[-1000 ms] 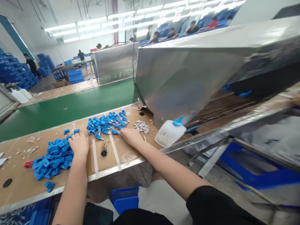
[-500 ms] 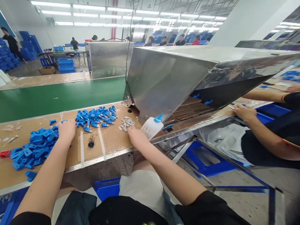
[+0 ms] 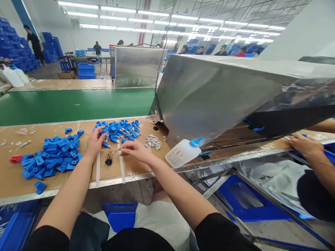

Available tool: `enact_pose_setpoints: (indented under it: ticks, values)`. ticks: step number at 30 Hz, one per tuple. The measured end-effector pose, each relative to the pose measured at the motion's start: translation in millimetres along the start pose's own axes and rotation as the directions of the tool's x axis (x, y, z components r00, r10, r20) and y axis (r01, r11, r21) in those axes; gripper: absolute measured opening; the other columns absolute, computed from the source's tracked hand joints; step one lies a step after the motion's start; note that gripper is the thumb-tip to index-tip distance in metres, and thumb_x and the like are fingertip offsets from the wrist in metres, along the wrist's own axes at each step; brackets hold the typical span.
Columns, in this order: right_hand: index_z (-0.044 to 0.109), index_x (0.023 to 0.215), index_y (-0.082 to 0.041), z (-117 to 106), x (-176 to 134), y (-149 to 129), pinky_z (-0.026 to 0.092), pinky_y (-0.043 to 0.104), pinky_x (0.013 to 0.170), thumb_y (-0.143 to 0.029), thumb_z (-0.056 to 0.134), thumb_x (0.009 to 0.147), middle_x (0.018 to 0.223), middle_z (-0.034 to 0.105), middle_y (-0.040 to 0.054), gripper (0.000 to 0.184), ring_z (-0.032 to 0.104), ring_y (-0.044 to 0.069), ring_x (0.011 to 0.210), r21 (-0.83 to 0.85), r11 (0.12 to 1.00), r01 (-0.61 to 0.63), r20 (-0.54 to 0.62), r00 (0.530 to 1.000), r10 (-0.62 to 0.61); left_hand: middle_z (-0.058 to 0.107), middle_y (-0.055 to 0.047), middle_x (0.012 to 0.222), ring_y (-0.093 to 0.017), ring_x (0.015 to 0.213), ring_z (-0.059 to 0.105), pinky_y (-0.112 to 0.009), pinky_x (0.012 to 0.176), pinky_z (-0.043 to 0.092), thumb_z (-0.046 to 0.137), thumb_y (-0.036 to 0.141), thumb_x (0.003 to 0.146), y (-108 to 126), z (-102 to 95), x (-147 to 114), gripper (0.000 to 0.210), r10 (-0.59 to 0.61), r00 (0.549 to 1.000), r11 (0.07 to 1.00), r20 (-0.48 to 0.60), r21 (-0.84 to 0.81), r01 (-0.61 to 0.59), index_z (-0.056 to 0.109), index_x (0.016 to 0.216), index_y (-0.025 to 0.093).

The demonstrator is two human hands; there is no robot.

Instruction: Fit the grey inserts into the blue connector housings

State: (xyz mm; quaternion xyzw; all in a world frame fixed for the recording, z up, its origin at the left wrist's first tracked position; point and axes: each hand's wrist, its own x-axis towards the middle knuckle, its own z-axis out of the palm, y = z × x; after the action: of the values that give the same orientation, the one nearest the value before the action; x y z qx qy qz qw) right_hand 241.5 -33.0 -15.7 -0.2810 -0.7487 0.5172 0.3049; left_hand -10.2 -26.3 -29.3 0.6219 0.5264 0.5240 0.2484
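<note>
My left hand is raised over the cardboard-covered bench, thumb and fingers curled around a blue plastic piece that is mostly hidden and blends with those behind. To its left lies a large heap of blue plastic pieces. Just beyond it is a second group of blue pieces, several with whitish tips. My right hand pinches what looks like a small light-grey piece, barely showing at the fingertips. Beside that hand is a pile of small light-grey pieces. A black round part sits between two tape strips, amid dark specks.
A white squeeze bottle with a blue cap leans at the right by a large metal hood. Behind the bench runs a green conveyor belt. A red piece lies far left. A co-worker's hand is at the right.
My left hand has left the blue heap and moved right. My right hand has come away from the light-grey pile toward the left, bringing both hands closer together. The view has shifted left.
</note>
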Motion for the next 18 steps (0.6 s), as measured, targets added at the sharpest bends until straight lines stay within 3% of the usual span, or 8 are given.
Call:
enact_pose_setpoints:
  ticks: [3,5,7,12,18]
  values:
    - [0.077,0.099,-0.015,17.2,26.9,11.3,0.054,0.031,0.085,-0.047,0.071,0.090,0.096,0.070,0.0065,0.034,0.066,0.017,0.092,0.043,0.991,0.128,0.075,0.989,-0.131,0.072,-0.011,0.115,-0.023,0.099,0.070,-0.037,0.089,0.056,0.058,0.044,0.096,-0.6,-2.0,0.9,0.036,0.097,0.995,0.985,0.010,0.145,-0.098,0.067,0.122,0.020]
    - [0.077,0.100,-0.015,27.3,33.2,21.3,0.053,0.029,0.079,-0.050,0.069,0.091,0.092,0.071,0.0060,0.037,0.064,0.016,0.085,0.066,0.991,0.114,0.125,0.985,-0.122,0.067,-0.012,0.128,-0.024,0.120,0.063,-0.039,0.104,0.049,0.058,0.039,0.097,-0.6,1.3,0.7,0.029,0.211,0.977,0.957,0.020,0.198,-0.210,0.070,0.115,0.020]
    - [0.077,0.100,-0.014,34.8,32.1,30.9,0.052,0.029,0.077,-0.051,0.069,0.091,0.091,0.073,0.0064,0.038,0.065,0.016,0.082,0.079,0.995,0.064,0.164,0.984,-0.076,0.064,-0.011,0.135,-0.023,0.127,0.058,-0.039,0.108,0.045,0.057,0.036,0.098,-1.7,7.0,-0.4,0.026,0.250,0.968,0.949,0.027,0.193,-0.250,0.068,0.115,0.020]
    - [0.076,0.102,-0.016,40.7,22.7,42.8,0.053,0.029,0.076,-0.051,0.068,0.092,0.094,0.075,0.0075,0.037,0.067,0.018,0.083,0.031,1.000,-0.007,0.221,0.975,0.000,0.068,-0.008,0.117,-0.021,0.105,0.064,-0.032,0.092,0.051,0.063,0.040,0.095,-6.9,18.7,-2.9,0.034,0.127,0.992,0.986,0.022,0.111,-0.128,0.062,0.123,0.020]
    - [0.076,0.103,-0.017,39.1,21.8,43.0,0.052,0.031,0.081,-0.045,0.063,0.097,0.096,0.074,0.0077,0.031,0.067,0.018,0.087,-0.106,0.990,0.091,0.237,0.970,-0.064,0.067,-0.008,0.106,-0.022,0.103,0.062,-0.033,0.093,0.048,0.071,0.047,0.089,-9.8,21.4,-1.6,0.035,0.144,0.990,0.976,-0.006,0.163,-0.141,0.066,0.104,0.017]
